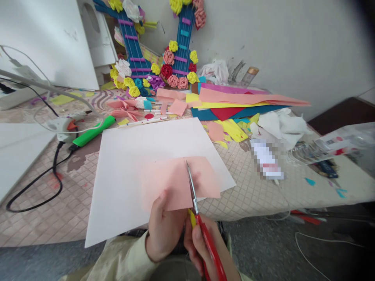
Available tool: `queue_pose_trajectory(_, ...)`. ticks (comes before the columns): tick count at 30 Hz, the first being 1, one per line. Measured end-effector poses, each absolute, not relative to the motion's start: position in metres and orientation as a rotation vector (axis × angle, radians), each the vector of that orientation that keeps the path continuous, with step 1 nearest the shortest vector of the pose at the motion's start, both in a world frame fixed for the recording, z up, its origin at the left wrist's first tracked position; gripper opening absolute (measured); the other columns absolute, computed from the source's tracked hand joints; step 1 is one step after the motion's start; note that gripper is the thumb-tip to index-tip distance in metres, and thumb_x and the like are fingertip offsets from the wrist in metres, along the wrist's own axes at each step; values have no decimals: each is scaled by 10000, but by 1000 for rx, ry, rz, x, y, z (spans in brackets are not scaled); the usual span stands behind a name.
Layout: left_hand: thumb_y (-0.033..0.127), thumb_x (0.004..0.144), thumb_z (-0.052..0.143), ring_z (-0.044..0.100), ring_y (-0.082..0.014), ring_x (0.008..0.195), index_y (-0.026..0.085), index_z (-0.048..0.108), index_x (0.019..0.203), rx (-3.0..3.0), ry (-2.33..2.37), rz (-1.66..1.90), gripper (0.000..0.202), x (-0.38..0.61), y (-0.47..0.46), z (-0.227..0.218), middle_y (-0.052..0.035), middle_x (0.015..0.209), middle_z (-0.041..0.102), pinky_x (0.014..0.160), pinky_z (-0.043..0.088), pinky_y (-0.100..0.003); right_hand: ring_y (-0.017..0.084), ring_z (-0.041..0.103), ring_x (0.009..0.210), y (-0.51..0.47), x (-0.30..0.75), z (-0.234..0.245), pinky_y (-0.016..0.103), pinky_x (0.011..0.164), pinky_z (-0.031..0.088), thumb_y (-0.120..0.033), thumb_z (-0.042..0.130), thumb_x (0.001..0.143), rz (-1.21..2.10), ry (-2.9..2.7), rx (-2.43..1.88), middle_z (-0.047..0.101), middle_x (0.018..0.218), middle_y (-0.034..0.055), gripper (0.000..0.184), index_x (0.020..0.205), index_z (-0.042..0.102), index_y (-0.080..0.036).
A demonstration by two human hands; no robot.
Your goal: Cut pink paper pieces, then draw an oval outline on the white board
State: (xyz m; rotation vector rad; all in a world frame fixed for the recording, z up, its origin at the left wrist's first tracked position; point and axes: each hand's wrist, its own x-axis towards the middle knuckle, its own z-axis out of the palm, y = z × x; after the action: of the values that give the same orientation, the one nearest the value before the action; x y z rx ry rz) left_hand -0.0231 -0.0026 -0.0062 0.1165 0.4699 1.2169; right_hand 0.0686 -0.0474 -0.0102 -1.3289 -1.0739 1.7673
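Note:
My left hand (166, 226) grips a piece of pink crepe paper (175, 187), its thumb on top and the other fingers underneath. In my right hand (205, 238) is a pair of red-handled scissors (192, 187), their blades pointing away from me across the paper. A cut runs up from the paper's near edge along the blades. Something small and yellow (191, 217) shows beside the scissors' pivot, between my hands. Below the pink paper a large white sheet (125, 164) lies on the table.
Two blue guitar-shaped decorations with paper roses (133, 47) lean on the wall. Folded coloured paper (234, 97) and scraps lie behind the sheet. At left are a glue gun (66, 127) and a green-handled tool (95, 132); at right, a phone (267, 159) and a plastic bottle (331, 144).

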Motion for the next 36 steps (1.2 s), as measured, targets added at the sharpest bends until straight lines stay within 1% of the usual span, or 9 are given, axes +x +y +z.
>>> queue_pose_trajectory(3, 358, 752, 422, 385, -303, 1202, 148, 643, 1020, 153, 401, 1242, 406, -24, -4, -8, -63, 1060, 641, 1037, 260, -398, 12, 209, 308, -47, 67, -8, 143, 288, 155, -709, 381, 711, 1780, -1033, -1338, 263, 452, -103, 518, 726, 379, -191)
queue_pose_trajectory(7, 356, 728, 480, 380, -268, 1210, 174, 650, 1009, 160, 349, 1290, 376, -22, -5, -14, -46, 1010, 663, 1047, 244, -371, 6, 212, 313, -47, 66, -7, 138, 295, 156, -699, 393, 714, 1769, -1004, -1338, 265, 461, -104, 508, 708, 367, -192)
queue_pose_trajectory(11, 398, 796, 403, 376, -252, 1217, 176, 682, 943, 112, 330, 1237, 386, -18, -3, -17, -47, 1035, 653, 1058, 215, -358, 3, 217, 311, -47, 66, -8, 127, 291, 156, -712, 393, 701, 1779, -985, -1345, 267, 452, -107, 522, 718, 369, -190)
queue_pose_trajectory(15, 391, 835, 326, 350, -241, 1236, 164, 690, 925, 80, 321, 1219, 438, -18, -2, -16, -56, 1058, 642, 1066, 188, -354, 3, 220, 302, -47, 67, -9, 122, 286, 160, -718, 387, 697, 1785, -995, -1338, 262, 433, -109, 529, 702, 363, -190)
queue_pose_trajectory(23, 422, 816, 337, 329, -266, 1246, 146, 695, 901, 93, 344, 1184, 460, -21, -2, -17, -73, 1078, 630, 1067, 179, -373, -7, 231, 292, -46, 67, -9, 117, 277, 158, -719, 393, 693, 1791, -994, -1356, 309, 443, -100, 535, 683, 363, -185)
queue_pose_trajectory(29, 422, 783, 360, 339, -281, 1235, 149, 692, 886, 101, 367, 1233, 442, -21, -1, -14, -79, 1074, 627, 1057, 203, -391, -11, 233, 292, -45, 66, -4, 114, 281, 159, -732, 407, 668, 1784, -966, -1417, 320, 438, -101, 551, 682, 369, -183)
queue_pose_trajectory(33, 418, 776, 371, 354, -284, 1224, 147, 699, 840, 87, 395, 1238, 430, -20, -1, -11, -85, 1020, 647, 1049, 224, -381, -13, 240, 297, -46, 65, -3, 110, 286, 167, -739, 416, 654, 1782, -935, -1443, 337, 450, -98, 558, 682, 370, -184)
queue_pose_trajectory(36, 410, 787, 361, 351, -278, 1226, 135, 694, 853, 76, 392, 1235, 437, -20, -1, -11, -91, 1018, 646, 1047, 230, -373, -11, 243, 294, -46, 66, -5, 110, 282, 161, -734, 418, 659, 1780, -946, -1436, 331, 442, -99, 553, 677, 375, -183)
